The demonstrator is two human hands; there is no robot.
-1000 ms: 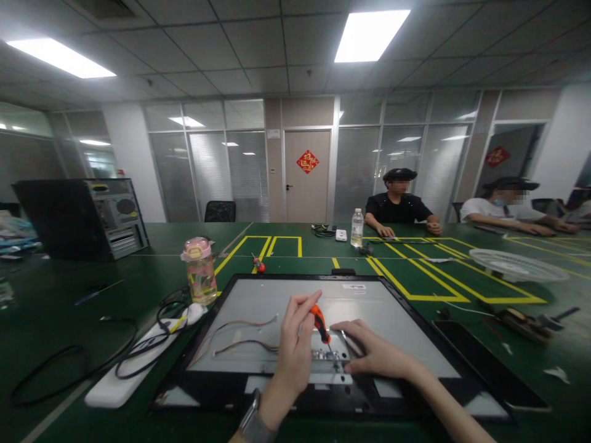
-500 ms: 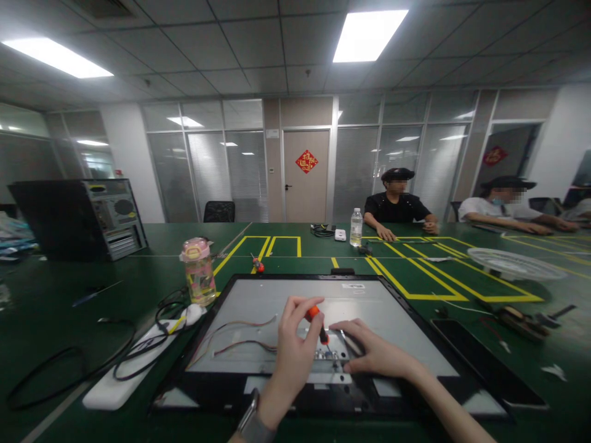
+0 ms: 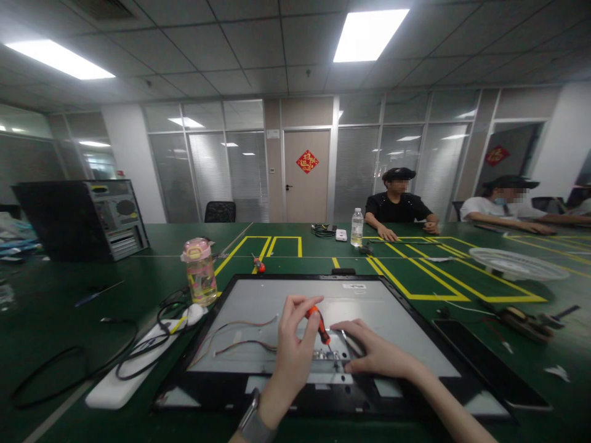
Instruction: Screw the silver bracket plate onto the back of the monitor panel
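Observation:
A flat display panel with a black frame and grey back lies in front of me. My left hand, wearing a watch, grips a red-and-black screwdriver by its handle. The screwdriver leans, its shaft pointing down at a small circuit board at the panel's near middle. My right hand lies beside the board on the right, thumb and fingers apart, fingertips touching the area round the board. What lies beneath its palm is hidden. Thin wires run leftward from the board over the panel.
Left of the panel are a power strip with black cables and a pink-lidded bottle. A second screwdriver lies beyond the panel. To the right is a dark flat slab. A computer case stands far left; two people sit far right.
The screwdriver's handle has turned and tilts a little differently in my left hand. Both hands stay in nearly the same place. The whole view has shifted slightly.

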